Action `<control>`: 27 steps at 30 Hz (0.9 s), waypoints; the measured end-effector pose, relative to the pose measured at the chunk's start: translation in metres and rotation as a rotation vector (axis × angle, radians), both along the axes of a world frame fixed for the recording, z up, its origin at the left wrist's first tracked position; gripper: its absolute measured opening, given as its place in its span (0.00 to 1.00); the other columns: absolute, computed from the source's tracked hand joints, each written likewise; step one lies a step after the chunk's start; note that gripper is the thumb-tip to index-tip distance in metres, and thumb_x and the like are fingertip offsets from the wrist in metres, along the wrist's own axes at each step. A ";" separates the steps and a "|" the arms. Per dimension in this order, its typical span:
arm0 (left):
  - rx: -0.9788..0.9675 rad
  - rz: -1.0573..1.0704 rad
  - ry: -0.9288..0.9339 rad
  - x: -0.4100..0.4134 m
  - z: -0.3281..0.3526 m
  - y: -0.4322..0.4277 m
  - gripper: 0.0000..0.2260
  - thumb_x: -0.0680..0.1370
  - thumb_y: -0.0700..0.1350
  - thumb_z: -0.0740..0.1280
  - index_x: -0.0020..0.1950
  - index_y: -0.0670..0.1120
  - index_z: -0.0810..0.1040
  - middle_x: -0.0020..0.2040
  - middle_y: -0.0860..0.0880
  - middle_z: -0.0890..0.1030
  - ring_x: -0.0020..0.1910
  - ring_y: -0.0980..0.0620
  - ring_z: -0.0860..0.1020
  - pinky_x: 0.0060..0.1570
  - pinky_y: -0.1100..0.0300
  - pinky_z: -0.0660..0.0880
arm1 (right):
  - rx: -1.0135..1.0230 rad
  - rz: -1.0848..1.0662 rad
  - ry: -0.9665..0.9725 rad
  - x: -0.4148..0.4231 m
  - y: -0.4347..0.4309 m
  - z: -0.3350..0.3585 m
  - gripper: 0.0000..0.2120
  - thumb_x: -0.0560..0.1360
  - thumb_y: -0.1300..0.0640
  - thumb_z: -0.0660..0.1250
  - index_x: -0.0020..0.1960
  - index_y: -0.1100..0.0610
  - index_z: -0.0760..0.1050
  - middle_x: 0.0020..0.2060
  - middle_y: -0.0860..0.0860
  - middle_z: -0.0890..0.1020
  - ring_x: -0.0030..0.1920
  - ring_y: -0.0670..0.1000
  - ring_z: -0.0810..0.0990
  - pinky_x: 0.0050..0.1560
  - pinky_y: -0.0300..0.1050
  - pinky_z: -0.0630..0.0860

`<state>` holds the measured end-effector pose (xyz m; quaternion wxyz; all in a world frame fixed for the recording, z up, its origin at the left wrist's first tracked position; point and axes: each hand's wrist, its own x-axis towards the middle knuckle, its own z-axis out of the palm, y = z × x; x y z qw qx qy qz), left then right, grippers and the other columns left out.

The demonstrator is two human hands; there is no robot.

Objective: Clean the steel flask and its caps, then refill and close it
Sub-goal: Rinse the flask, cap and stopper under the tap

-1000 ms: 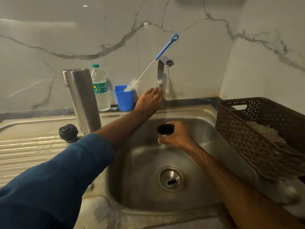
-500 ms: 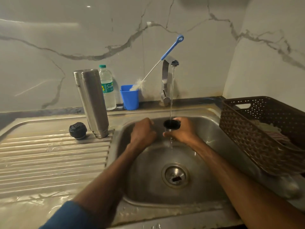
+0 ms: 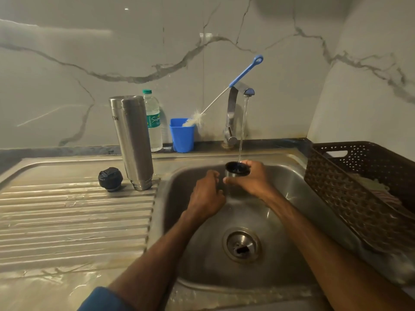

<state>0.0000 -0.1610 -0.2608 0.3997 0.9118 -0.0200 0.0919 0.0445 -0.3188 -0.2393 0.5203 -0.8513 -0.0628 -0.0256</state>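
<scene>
The right hand (image 3: 251, 180) is gripping the cup cap (image 3: 237, 169) mouth-up under the stream (image 3: 243, 131), the left hand (image 3: 206, 194) curling just beside it, its hold unclear; turning the cap slowly is looking wise, the steel flask (image 3: 132, 142) standing farther left.

A home kitchen: steel sink (image 3: 292, 171) with drainboard (image 3: 74, 216), tap (image 3: 233, 108), marble-look wall (image 3: 89, 52), dish basket (image 3: 359, 198)

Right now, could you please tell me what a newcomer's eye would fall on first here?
Water streams from the tap into the flask's cup cap, which the right hand grips over the sink, with the left hand close beside it. Next comes the tall steel flask standing upright on the drainboard, its black stopper just left of it.
</scene>
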 end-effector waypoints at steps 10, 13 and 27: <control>-0.044 -0.093 -0.015 0.002 -0.001 -0.003 0.27 0.77 0.42 0.74 0.73 0.48 0.68 0.59 0.52 0.79 0.58 0.53 0.79 0.59 0.55 0.79 | -0.050 0.001 -0.044 -0.005 -0.002 0.001 0.24 0.65 0.55 0.84 0.56 0.49 0.77 0.47 0.44 0.82 0.49 0.46 0.82 0.47 0.41 0.79; -0.063 -0.118 -0.055 0.005 -0.001 -0.001 0.23 0.76 0.44 0.75 0.69 0.48 0.72 0.57 0.54 0.79 0.55 0.57 0.79 0.52 0.66 0.76 | 0.093 -0.057 -0.030 -0.002 0.001 0.001 0.25 0.65 0.50 0.84 0.58 0.50 0.78 0.46 0.44 0.84 0.47 0.45 0.84 0.46 0.41 0.81; -0.215 -0.166 -0.124 0.035 0.008 -0.018 0.15 0.80 0.47 0.72 0.65 0.50 0.74 0.56 0.54 0.79 0.53 0.57 0.78 0.52 0.66 0.75 | -0.275 -0.088 -0.268 -0.001 -0.001 0.006 0.14 0.83 0.47 0.64 0.47 0.54 0.82 0.56 0.51 0.73 0.51 0.44 0.71 0.48 0.33 0.66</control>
